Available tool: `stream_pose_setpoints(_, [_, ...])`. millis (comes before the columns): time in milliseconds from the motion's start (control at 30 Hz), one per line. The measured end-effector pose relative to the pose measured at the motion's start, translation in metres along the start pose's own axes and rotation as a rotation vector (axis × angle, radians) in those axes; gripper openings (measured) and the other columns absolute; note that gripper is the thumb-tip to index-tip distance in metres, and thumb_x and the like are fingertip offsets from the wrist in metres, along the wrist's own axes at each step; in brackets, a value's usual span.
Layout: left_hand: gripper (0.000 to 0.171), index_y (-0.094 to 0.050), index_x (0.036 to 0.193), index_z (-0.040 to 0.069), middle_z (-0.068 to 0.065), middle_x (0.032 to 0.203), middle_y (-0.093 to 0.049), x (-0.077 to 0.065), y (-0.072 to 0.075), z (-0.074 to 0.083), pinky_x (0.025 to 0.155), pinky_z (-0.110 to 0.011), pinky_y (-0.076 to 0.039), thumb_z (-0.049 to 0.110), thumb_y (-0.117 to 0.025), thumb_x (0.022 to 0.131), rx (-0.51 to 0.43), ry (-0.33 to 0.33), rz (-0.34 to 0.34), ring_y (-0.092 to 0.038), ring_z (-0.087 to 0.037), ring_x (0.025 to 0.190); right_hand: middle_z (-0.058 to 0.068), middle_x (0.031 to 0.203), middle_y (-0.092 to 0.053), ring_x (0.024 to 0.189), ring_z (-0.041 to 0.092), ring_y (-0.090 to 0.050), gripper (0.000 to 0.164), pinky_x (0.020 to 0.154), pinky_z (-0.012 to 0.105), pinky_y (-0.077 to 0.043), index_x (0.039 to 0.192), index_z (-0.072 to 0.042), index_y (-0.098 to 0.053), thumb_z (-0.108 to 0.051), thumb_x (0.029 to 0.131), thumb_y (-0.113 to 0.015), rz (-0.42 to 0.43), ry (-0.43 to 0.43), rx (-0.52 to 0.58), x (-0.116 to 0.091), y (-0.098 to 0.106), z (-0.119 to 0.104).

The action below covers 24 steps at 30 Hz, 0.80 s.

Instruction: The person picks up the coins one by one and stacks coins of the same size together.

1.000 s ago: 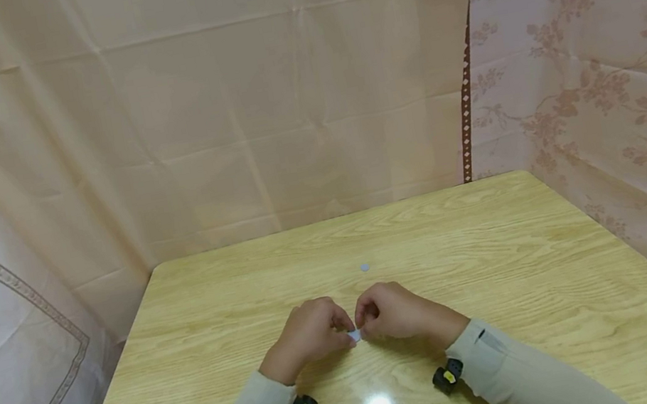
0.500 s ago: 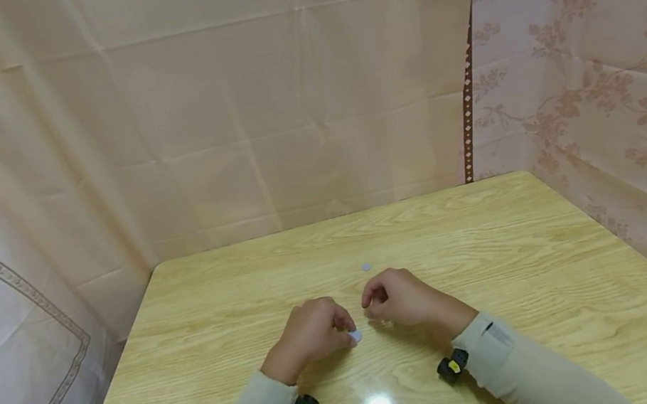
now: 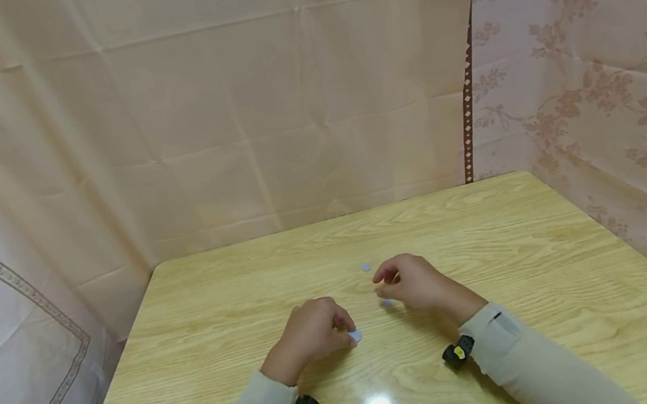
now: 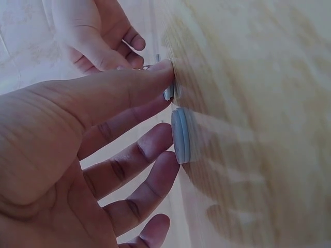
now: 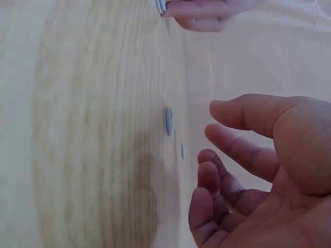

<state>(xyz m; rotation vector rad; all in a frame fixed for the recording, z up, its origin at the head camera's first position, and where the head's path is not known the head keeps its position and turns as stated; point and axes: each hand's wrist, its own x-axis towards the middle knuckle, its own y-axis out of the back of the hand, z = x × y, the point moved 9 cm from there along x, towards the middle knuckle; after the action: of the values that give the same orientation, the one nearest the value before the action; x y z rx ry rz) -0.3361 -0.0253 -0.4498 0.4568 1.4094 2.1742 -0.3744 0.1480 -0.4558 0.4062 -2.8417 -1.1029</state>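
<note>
A middle disc (image 3: 386, 303) is newly revealed beside the released right hand (image 3: 417, 284); the near disc (image 3: 356, 335), pinched by the left hand (image 3: 312, 331), is partly hidden.

A beige curtain (image 3: 278, 94) hangs behind a glossy wood-grain table (image 3: 217, 300).

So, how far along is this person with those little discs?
Apparently done: the far disc lies alone on the wooden table, and the nearer disc seems released, apart from the right hand. In hand: the left hand pinches a third disc. Still to do, probably: releasing that one.
</note>
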Motion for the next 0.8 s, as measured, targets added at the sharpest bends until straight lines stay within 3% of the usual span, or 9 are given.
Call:
stream_pose_setpoints(400, [0.01,-0.082,0.088,0.024,0.012,0.092,-0.072,-0.001,0.001,0.002,0.087,-0.052,-0.048,0.028,-0.089,0.082,-0.031,0.004,-0.008,-0.059,-0.007,0.083,-0.001,0.093,-0.069,0.084,0.018,-0.059,0.013,0.073,0.032,-0.051,0.099,-0.014,-0.078,-0.018,0.088,-0.083,-0.08,-0.034,0.013,0.002,-0.004,0.016])
stream_pose_setpoints(800, [0.009,-0.082,0.087,0.023,0.011,0.092,-0.071,-0.001,-0.001,0.004,0.082,-0.044,-0.046,0.029,-0.087,0.084,-0.019,-0.017,-0.002,-0.057,-0.007,0.081,0.0,0.089,-0.067,0.082,0.019,-0.056,0.009,0.067,0.032,-0.049,0.092,-0.016,-0.078,-0.015,0.086,-0.085,-0.119,-0.055,0.002,-0.003,-0.008,0.013])
